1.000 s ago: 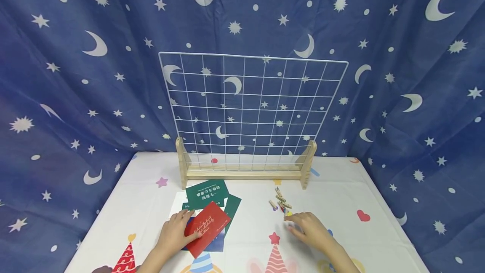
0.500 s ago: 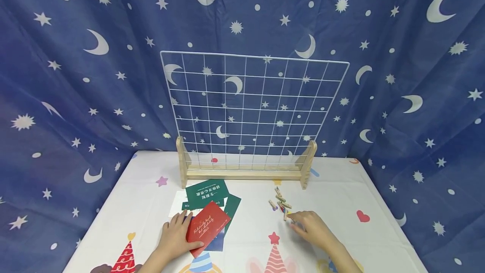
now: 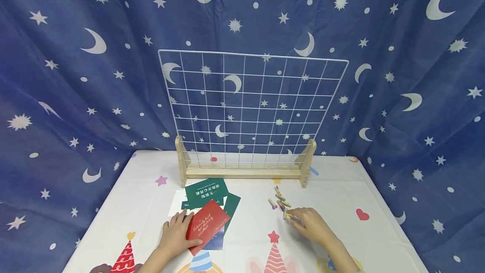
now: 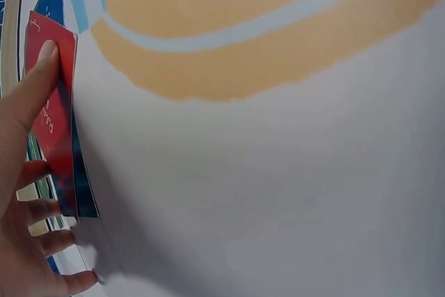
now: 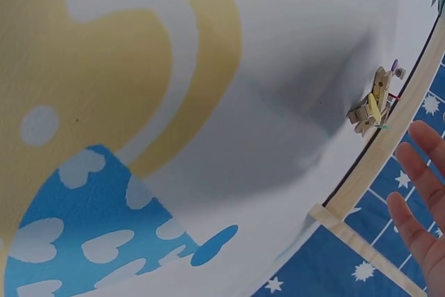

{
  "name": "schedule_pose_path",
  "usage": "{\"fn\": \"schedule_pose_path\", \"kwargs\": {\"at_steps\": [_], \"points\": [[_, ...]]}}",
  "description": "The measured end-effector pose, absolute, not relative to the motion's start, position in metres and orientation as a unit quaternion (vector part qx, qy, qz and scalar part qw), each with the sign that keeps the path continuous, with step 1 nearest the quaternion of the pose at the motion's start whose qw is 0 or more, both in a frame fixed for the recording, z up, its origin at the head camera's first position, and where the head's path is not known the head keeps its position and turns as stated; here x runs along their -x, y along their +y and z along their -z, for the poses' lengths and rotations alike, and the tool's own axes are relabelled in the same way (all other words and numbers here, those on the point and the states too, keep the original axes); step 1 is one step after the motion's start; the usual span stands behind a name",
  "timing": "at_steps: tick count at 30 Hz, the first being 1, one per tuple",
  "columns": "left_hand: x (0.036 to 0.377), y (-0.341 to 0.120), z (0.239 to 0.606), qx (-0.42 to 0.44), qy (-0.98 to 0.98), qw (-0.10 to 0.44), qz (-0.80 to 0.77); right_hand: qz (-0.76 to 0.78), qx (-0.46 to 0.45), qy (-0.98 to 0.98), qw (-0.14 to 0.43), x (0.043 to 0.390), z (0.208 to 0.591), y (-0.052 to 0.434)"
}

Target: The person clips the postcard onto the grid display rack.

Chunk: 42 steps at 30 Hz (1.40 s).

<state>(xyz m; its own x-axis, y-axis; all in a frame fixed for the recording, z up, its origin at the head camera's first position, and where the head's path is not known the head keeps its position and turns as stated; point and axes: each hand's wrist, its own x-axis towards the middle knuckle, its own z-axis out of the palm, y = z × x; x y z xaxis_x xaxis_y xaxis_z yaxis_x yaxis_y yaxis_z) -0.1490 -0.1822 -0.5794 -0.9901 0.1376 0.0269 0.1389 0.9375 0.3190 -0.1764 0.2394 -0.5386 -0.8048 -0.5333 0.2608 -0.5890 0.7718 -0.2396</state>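
The left hand (image 3: 175, 235) is laid low over the left side of a small pile of cards, with the forearm brought in from the near edge; its fingers are spread apart and pointed away from the body, while the thumb is stretched to the right and rested on the face of the red card (image 3: 207, 224). The red card is seen on top of the pile, set at a slant and partly over the blue card (image 3: 216, 242); beyond it the upper green card (image 3: 206, 193) is laid near the wooden base (image 3: 242, 174), and another green card (image 3: 233, 204) is seen at the right. The right hand (image 3: 310, 224) is held above the tablecloth (image 3: 333, 188) with the wrist angled inward, the index finger reached toward the nearest of the wooden clothespins (image 3: 280, 197) and the thumb kept lower and apart from it; in the right wrist view three fingers are shown loosely extended with gaps between them. Whether that clothespin is touched by the fingertip cannot be told. The clothespins are gathered in a loose cluster to the right of the cards, in front of the white wire grid (image 3: 241, 121), which is held upright by the base
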Motion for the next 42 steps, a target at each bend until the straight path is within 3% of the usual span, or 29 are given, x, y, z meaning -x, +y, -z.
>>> {"fn": "schedule_pose_path", "kwargs": {"at_steps": [23,42], "points": [[0.155,-0.170,0.570,0.024,-0.959,-0.033,0.282,-0.152,-0.250,-0.953,0.075,0.190,0.538,0.241],[0.151,-0.157,0.566,0.051,-0.957,0.004,0.286,-0.164,-0.198,-0.965,0.049,0.198,0.542,0.240]]}}
